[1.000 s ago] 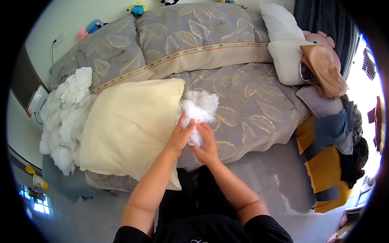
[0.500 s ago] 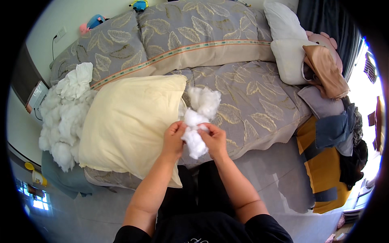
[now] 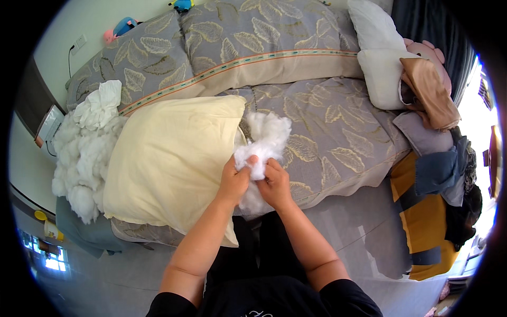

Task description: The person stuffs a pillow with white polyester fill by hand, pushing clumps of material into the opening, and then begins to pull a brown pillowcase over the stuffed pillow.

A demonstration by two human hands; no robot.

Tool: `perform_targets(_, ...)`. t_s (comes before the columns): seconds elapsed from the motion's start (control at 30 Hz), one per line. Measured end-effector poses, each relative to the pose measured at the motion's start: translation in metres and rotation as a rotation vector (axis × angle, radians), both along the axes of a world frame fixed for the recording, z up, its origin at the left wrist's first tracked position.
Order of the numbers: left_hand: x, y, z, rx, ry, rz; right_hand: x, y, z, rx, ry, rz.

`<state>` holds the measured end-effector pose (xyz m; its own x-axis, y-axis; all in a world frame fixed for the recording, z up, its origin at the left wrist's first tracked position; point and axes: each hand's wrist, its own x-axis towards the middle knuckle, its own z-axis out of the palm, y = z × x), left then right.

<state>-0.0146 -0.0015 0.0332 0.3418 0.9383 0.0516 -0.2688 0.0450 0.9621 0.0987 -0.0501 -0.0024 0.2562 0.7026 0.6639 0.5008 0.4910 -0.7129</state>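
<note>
White stuffing (image 3: 258,171) pinched in left hand (image 3: 234,183) and right hand (image 3: 275,185), just right of cream pillow (image 3: 171,158); liable to shed wisps if tugged hard.

A home, most likely a living room, is being shown. One wall (image 3: 140,11) is being lined by a long, leaf-patterned grey sofa (image 3: 327,121). Its back is being topped by a blue-and-yellow toy (image 3: 182,6) and a pink-and-blue toy (image 3: 124,25). Its right end is being crowded by white pillows (image 3: 377,79), a pink plush toy (image 3: 429,48) and heaped cloths (image 3: 435,171). A socket (image 3: 80,42) is being used by a cable (image 3: 69,66), and daylight is being let in beside a dark curtain (image 3: 428,21).
</note>
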Motion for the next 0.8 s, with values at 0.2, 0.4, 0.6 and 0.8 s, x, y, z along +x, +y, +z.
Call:
perform_targets(0.2, -0.019, 0.018, -0.003, -0.098, -0.266, 0.141, 0.017, 0.004, -0.005, -0.067, 0.512, -0.234)
perform_targets(0.4, -0.013, 0.010, 0.002, -0.089, -0.259, 0.028, 0.013, 0.009, 0.002, -0.030, 0.739, 0.184)
perform_targets(0.6, -0.016, 0.006, -0.003, 0.089, -0.120, -0.145, -0.008, 0.005, 0.013, -0.093, 0.832, 0.483)
perform_targets(0.8, -0.011, 0.007, -0.022, 0.089, -0.087, 0.028, -0.014, 0.000, 0.005, -0.286, 0.765, 0.289)
